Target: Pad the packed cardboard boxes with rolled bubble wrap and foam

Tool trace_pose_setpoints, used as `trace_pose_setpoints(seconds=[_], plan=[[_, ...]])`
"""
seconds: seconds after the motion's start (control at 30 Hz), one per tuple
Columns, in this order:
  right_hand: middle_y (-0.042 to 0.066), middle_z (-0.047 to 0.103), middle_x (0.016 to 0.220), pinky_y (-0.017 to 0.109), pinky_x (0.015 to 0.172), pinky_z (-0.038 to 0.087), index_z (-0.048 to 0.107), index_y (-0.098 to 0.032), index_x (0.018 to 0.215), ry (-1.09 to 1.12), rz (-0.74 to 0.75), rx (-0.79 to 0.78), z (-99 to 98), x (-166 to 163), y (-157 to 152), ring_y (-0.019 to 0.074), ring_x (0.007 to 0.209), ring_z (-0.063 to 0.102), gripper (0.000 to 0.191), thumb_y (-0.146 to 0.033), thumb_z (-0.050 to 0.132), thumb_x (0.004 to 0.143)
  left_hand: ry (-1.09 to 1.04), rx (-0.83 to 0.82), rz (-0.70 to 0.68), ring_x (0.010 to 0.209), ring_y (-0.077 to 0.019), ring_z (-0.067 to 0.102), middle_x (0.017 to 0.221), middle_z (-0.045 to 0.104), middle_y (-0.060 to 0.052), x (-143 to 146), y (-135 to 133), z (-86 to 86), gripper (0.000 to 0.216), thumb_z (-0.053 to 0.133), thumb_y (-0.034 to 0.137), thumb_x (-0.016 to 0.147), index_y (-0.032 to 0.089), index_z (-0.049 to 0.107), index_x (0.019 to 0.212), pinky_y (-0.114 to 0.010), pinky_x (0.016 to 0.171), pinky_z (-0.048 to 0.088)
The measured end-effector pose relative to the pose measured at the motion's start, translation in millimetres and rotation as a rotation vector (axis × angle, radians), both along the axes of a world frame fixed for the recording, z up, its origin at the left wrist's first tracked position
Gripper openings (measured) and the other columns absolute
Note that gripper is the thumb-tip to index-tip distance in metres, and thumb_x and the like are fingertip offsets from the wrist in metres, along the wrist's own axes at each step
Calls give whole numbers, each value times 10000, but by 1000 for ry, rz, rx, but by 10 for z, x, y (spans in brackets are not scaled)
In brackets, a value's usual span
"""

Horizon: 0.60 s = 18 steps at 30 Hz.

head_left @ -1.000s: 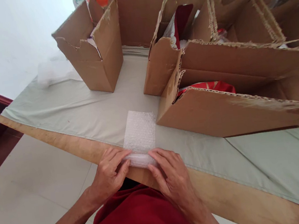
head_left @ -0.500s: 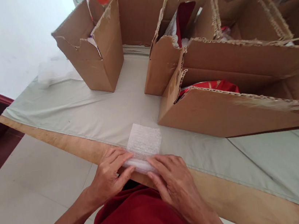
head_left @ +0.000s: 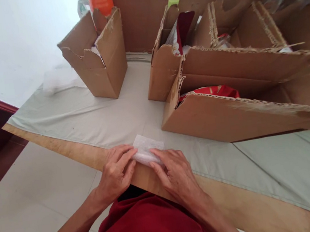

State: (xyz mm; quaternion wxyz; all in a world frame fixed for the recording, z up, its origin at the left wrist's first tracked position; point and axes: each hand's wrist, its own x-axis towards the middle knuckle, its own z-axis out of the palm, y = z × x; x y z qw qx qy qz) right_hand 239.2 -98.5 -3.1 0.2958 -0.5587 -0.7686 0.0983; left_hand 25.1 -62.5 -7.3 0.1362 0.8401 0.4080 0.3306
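A small piece of translucent white bubble wrap (head_left: 148, 143) lies at the table's front edge, its near side rolled up and its far side flat on the cloth. My left hand (head_left: 118, 170) grips the left end of the roll, fingers over the top and thumb at the near side. At the other end, my right hand (head_left: 175, 168) holds the roll the same way, with fingers and thumb curled round it. Whether anything is inside the roll cannot be seen.
A tall cardboard box (head_left: 111, 66) stands behind, with an orange bottle (head_left: 100, 0) beyond it. On the right is a long divided cardboard box (head_left: 215, 121) holding a red packet (head_left: 217, 91). More translucent sheets (head_left: 60, 79) lie at the back left. A pale green cloth (head_left: 110, 120) covers the table.
Both hands have rolled the bubble wrap away from my body, so the roll sits farther forward and the flat part is shorter. The camera view has shifted slightly.
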Motion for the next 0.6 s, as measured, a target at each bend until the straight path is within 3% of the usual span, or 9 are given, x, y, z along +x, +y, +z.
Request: trace_pose_setpoints(seconds=[0.1, 0.17, 0.3, 0.43, 0.6], plan=[[159, 680, 1243, 430, 865, 473, 609, -166, 1258, -118, -68, 110, 20, -6, -22, 289, 1052, 636, 279, -285, 532, 1018, 26, 9, 58, 1040, -262, 642, 1091, 697, -121, 89, 154, -57, 270, 554, 137, 982, 164, 631, 1240, -446, 923, 556], [172, 649, 1305, 462, 912, 458, 608, -164, 1280, -186, -34, 104, 5, -21, -6, 315, 1123, 607, 309, -248, 567, 985, 33, 13, 109, 1033, -280, 648, 1110, 696, -140, 129, 232, -75, 268, 555, 192, 991, 148, 638, 1242, -468, 910, 564], [122, 717, 1206, 426, 887, 465, 645, -171, 1225, -161, -31, 103, -65, -5, 136, 281, 1065, 645, 280, -127, 552, 964, -141, -87, 256, 1089, -264, 663, 1180, 675, -136, 84, 100, -26, 317, 590, 264, 984, 169, 622, 1284, -446, 960, 568], [74, 755, 1080, 342, 840, 520, 672, -191, 1181, 226, -107, 9, -31, 6, 175, 219, 952, 693, 219, -209, 555, 996, -443, -472, 292, 1098, -218, 703, 1221, 713, -94, 60, -246, 50, 319, 582, 309, 998, 219, 634, 1299, -371, 974, 585], [45, 753, 1095, 264, 829, 570, 660, -231, 1194, 856, -61, -456, 75, -157, -157, 173, 925, 717, 243, -338, 543, 1010, -719, -949, 121, 1320, -262, 610, 1417, 653, -107, 317, -427, 83, 498, 569, 418, 1011, 216, 530, 1464, -364, 1088, 527]])
